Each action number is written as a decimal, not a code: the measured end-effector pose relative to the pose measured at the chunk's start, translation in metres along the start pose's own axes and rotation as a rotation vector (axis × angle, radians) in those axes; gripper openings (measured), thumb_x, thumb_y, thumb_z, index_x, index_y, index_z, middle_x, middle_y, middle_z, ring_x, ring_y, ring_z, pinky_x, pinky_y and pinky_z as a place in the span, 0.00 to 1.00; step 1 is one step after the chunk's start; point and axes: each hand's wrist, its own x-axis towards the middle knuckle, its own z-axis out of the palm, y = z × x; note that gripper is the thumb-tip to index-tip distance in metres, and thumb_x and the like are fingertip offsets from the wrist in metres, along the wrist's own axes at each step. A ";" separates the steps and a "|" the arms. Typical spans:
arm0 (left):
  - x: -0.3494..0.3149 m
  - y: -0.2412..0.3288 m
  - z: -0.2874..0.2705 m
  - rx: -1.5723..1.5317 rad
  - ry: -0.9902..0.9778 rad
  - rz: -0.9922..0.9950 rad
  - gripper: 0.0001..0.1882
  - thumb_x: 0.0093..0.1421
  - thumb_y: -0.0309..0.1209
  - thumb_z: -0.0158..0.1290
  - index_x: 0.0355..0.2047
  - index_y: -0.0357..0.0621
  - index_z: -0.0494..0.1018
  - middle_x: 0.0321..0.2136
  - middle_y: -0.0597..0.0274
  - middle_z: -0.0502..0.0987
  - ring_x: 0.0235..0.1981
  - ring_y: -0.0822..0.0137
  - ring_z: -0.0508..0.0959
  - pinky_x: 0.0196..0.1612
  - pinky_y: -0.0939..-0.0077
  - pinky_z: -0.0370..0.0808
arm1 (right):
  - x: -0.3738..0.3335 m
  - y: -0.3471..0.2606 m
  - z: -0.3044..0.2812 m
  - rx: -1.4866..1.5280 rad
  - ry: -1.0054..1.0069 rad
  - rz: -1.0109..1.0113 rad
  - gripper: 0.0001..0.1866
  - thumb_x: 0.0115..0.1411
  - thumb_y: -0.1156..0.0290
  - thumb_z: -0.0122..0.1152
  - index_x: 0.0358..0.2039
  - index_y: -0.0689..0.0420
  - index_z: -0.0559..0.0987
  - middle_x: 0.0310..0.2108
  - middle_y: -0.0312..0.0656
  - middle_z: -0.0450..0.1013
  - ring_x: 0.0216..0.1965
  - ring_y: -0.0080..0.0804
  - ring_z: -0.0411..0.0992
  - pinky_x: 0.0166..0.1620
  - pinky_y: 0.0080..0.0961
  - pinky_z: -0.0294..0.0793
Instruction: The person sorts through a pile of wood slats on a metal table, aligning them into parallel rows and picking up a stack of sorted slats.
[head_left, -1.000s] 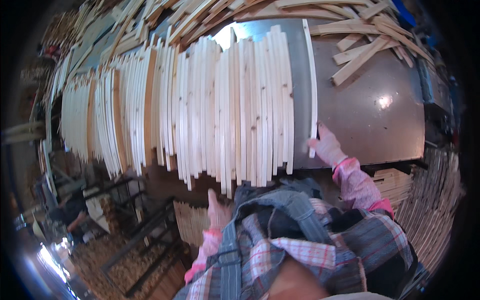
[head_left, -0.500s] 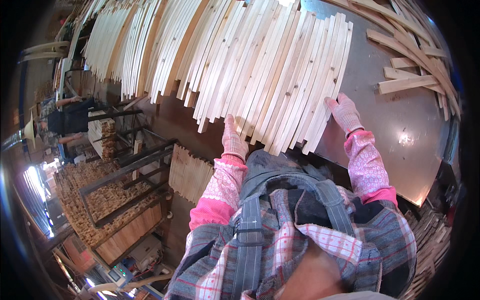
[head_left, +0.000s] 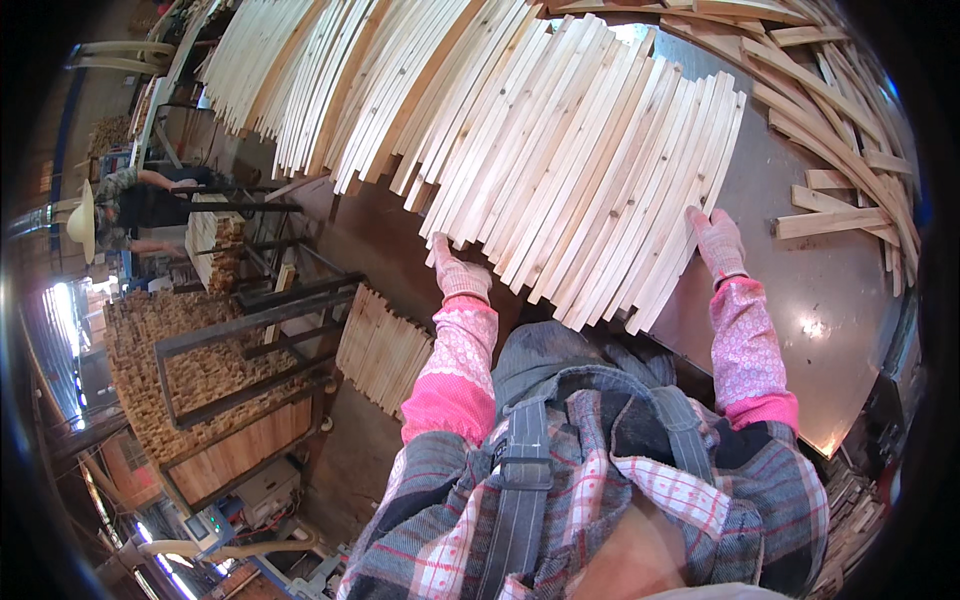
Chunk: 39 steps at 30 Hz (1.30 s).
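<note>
A wide row of pale wooden slats (head_left: 590,170) lies side by side on a grey metal table (head_left: 830,300), their near ends hanging over its edge. My left hand (head_left: 458,270), in a pink glove, presses against the near ends of slats at the left of the bunch. My right hand (head_left: 718,240), also gloved, lies flat against the outer edge of the rightmost slat. Both hands bracket the group; neither is closed around a slat.
Loose, crossed slats (head_left: 840,130) pile up at the table's far right. More slat rows (head_left: 300,80) run off to the far left. Below left stand a dark metal rack (head_left: 250,340), a slat bundle (head_left: 385,350) and stacked blocks (head_left: 170,360). A person in a hat (head_left: 110,205) bends at the left.
The single slat my right hand held apart has joined the row. My left hand has risen from below to the slat ends, and both hands now press the bunch; the view has swung left.
</note>
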 end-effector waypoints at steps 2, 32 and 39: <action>0.023 -0.003 -0.016 -0.001 0.041 -0.082 0.33 0.52 0.54 0.63 0.54 0.52 0.72 0.52 0.60 0.74 0.53 0.54 0.70 0.60 0.52 0.64 | -0.005 -0.013 -0.005 0.011 -0.084 0.005 0.38 0.60 0.42 0.57 0.55 0.66 0.72 0.53 0.61 0.72 0.57 0.54 0.69 0.58 0.40 0.66; -0.032 -0.050 0.043 1.037 -0.803 0.712 0.22 0.59 0.27 0.54 0.54 0.37 0.75 0.41 0.61 0.73 0.43 0.67 0.75 0.48 0.73 0.73 | -0.050 0.007 -0.046 0.019 -0.006 0.348 0.37 0.57 0.38 0.59 0.51 0.61 0.76 0.51 0.58 0.74 0.56 0.52 0.72 0.57 0.42 0.72; -0.035 -0.028 -0.050 0.837 -0.866 0.457 0.23 0.60 0.26 0.53 0.56 0.33 0.72 0.42 0.64 0.74 0.42 0.70 0.73 0.50 0.74 0.71 | -0.151 0.037 -0.011 0.070 -0.014 0.412 0.37 0.56 0.40 0.62 0.51 0.62 0.76 0.52 0.57 0.74 0.56 0.52 0.72 0.57 0.41 0.72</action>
